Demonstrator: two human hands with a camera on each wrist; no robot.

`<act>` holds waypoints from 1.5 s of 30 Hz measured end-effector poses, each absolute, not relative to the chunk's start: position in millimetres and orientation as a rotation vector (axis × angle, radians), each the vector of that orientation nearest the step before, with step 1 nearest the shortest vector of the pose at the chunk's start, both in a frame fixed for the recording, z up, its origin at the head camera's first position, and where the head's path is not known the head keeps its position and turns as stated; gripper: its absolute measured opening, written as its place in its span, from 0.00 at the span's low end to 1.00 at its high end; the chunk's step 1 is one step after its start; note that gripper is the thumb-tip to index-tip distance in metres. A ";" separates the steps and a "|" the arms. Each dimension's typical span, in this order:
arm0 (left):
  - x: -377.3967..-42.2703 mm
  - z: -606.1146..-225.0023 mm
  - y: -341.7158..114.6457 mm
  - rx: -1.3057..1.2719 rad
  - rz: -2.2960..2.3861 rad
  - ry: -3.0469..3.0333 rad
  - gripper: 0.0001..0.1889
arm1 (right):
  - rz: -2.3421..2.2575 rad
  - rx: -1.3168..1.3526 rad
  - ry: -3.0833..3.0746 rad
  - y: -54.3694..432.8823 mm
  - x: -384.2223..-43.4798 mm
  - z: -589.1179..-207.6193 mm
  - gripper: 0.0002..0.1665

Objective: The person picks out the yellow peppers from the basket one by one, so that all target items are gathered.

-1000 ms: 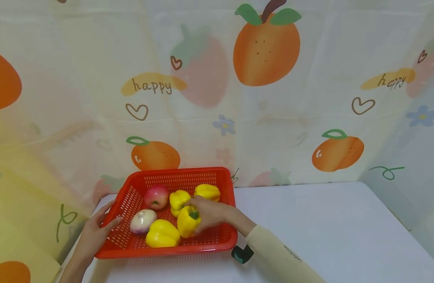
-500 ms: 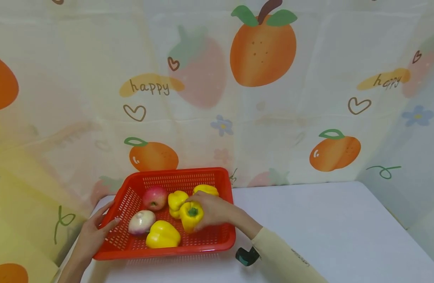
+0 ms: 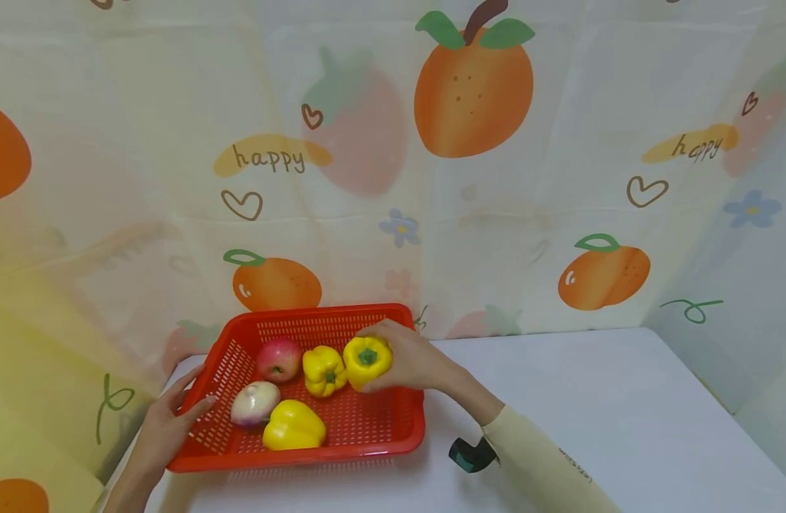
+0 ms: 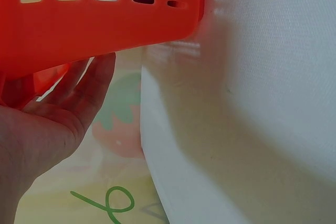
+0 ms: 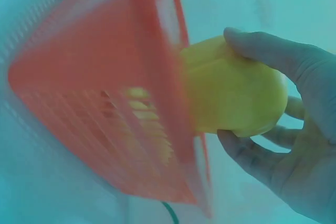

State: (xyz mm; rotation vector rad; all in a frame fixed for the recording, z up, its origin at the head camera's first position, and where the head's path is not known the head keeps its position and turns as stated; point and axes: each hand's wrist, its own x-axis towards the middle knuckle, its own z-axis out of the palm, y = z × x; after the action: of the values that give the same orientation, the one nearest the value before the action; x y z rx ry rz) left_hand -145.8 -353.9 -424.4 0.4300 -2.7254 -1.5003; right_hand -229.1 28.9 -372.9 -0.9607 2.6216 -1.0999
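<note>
- The red basket (image 3: 296,462) is a rounded oblong of smooth plastic, its sloping walls cut with rows of small slots, its floor a finer grid, under a broad plain rim.
- It stands on a white table (image 3: 578,413) whose covering shows a fine woven grain in the left wrist view.
- Behind hangs a creased, pale printed cloth (image 3: 489,206) with oranges, strawberries, hearts and the word "happy".
- The held pepper (image 3: 367,363) is bright yellow, glossy and blocky, with rounded lobes around a short green stem that faces the head camera.
- That pepper is at the right back part of the basket, in the right hand (image 3: 410,360); thumb and fingers are curved around opposite sides, pinching it.
- The right wrist view is blurred and blue-tinted, so I cannot tell whether the pepper touches the rim.
- The left hand (image 3: 164,425) grips the basket's left rim, thumb over the inner side, fingers slightly apart along the outside.
- In the basket, a lobed yellow pepper (image 3: 324,372) shows its stem just left of the held one; a smoother, plump yellow pepper (image 3: 295,426) lies near the front wall.
- To their left are a round, pink-red apple (image 3: 279,360) and a shiny white vegetable (image 3: 256,404), purple at its lower edge.
- The right forearm wears a cream sleeve (image 3: 546,456).
</note>
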 end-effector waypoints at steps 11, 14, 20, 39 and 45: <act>-145.6 -424.6 -357.9 0.432 -1.483 -2.724 0.38 | -1.117 -0.920 2.759 77.3 -244.5 -350.9 0.43; -146.0 -424.4 -358.6 0.441 -1.469 -2.735 0.38 | -1.123 -0.905 2.797 92.1 -248.5 -348.4 0.43; -145.0 -424.6 -359.4 0.461 -1.466 -2.743 0.38 | -1.125 -0.867 2.835 117.0 -257.4 -353.2 0.42; -144.3 -423.6 -354.5 0.469 -1.535 -2.719 0.39 | -0.908 -0.728 2.914 146.7 -282.7 -424.7 0.40; -144.5 -423.0 -353.6 0.451 -1.518 -2.716 0.38 | -0.895 -0.735 2.910 152.2 -288.4 -436.4 0.39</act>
State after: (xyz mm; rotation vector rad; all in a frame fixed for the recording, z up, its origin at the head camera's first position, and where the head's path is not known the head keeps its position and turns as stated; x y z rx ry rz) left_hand -144.5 -353.6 -423.0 0.4507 -2.7164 -1.5180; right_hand -288.4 152.2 -436.4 -0.7353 2.9097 -0.8954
